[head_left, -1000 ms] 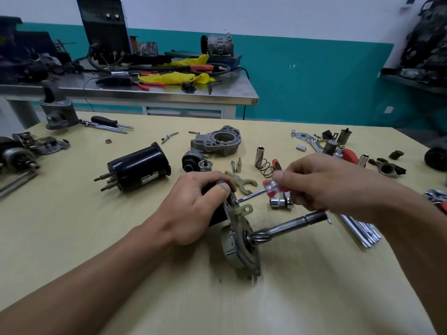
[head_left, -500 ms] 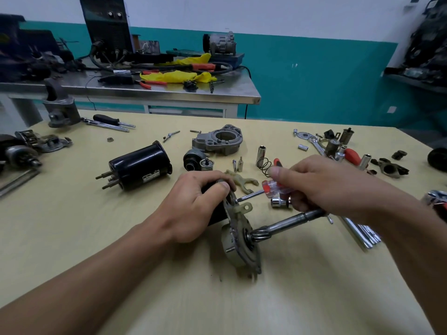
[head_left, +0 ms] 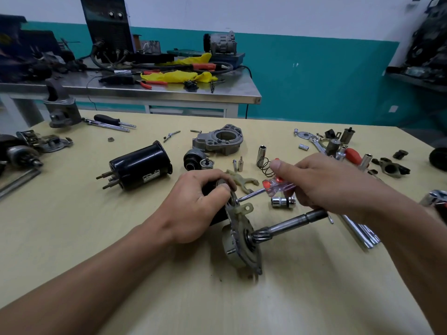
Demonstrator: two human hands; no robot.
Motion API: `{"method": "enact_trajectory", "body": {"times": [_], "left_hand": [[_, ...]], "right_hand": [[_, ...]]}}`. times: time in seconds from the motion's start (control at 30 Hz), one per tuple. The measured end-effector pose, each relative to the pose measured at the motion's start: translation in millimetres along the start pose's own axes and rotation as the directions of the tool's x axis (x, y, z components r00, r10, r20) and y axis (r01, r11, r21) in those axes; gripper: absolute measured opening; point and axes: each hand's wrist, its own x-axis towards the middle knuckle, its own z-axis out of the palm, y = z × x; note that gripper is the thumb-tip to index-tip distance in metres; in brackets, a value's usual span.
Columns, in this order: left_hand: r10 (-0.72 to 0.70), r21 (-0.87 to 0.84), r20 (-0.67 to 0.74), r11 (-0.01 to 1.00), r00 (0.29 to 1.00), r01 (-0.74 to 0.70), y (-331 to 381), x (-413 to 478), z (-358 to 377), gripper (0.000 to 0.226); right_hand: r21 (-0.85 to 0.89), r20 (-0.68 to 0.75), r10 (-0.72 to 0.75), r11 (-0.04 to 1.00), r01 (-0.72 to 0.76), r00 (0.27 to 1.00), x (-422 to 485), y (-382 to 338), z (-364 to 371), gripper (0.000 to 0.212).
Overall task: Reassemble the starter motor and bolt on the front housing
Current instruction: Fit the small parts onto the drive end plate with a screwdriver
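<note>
With the left hand (head_left: 200, 209) curled round the starter motor (head_left: 239, 240) at centre and the front housing (head_left: 219, 140) loose at 12 o'clock, the screwdriver (head_left: 271, 187), pinched by the right hand (head_left: 324, 182) at 3 o'clock, may slip off its screw if the edge-standing motor rocks.

Nothing readable — the motor label (head_left: 151, 176) is too blurred.

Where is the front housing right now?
Head view, mid-table: the front housing lies loose, right of the black cylinder, left of an upright socket.
</note>
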Motion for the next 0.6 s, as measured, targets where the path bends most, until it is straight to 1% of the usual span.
{"method": "enact_trajectory", "body": {"times": [0.07,0.13,0.2,0.27,0.3,0.33,0.37,0.47,0.53,0.6], "left_hand": [[0.003,0.003,0.000,1.000,1.000,-0.003,2.3,0.0,0.9,0.024],[0.006,0.014,-0.002,1.000,1.000,-0.006,3.6,0.2,1.2,0.024],[0.009,0.028,-0.005,1.000,1.000,-0.009,4.2,-0.1,1.2,0.025],[0.013,0.031,-0.011,0.999,1.000,-0.012,3.6,-0.4,1.2,0.025],[0.011,0.028,-0.013,1.000,1.000,-0.010,3.1,-0.6,1.0,0.024],[0.007,0.028,-0.012,1.000,1.000,-0.007,2.9,-0.7,1.0,0.024],[0.006,0.034,-0.011,0.999,1.000,-0.006,2.5,-0.6,0.9,0.025],[0.009,0.056,-0.002,0.998,1.000,-0.009,1.4,0.3,0.6,0.027],[0.004,0.055,0.014,0.998,1.000,-0.005,1.4,1.0,0.8,0.028],[0.003,0.059,0.025,0.998,1.000,-0.005,1.7,1.3,0.6,0.029]], "right_hand": [[0.009,-0.035,0.025,1.000,-0.024,0.999,2.4,0.9,0.7,0.068],[0.068,0.003,0.011,0.998,-0.011,1.000,3.1,2.0,-2.2,0.066],[0.099,0.057,-0.039,0.995,0.033,0.998,1.8,5.1,-7.6,0.049],[0.063,0.085,-0.108,0.993,0.103,0.991,-1.2,7.2,-12.0,0.028],[0.035,0.092,-0.132,0.991,0.130,0.987,-1.9,7.8,-12.8,0.026],[0.014,0.094,-0.142,0.990,0.141,0.985,-2.7,6.8,-12.5,0.029],[-0.006,0.095,-0.139,0.990,0.140,0.986,-2.9,5.4,-11.5,0.037],[-0.038,0.060,-0.065,0.997,0.067,0.996,-3.4,0.9,-7.5,0.064],[-0.029,0.036,-0.042,0.999,0.043,0.998,-3.0,0.0,-5.2,0.070],[-0.013,0.054,-0.063,0.998,0.064,0.997,-3.4,-0.9,-3.6,0.071]]}}
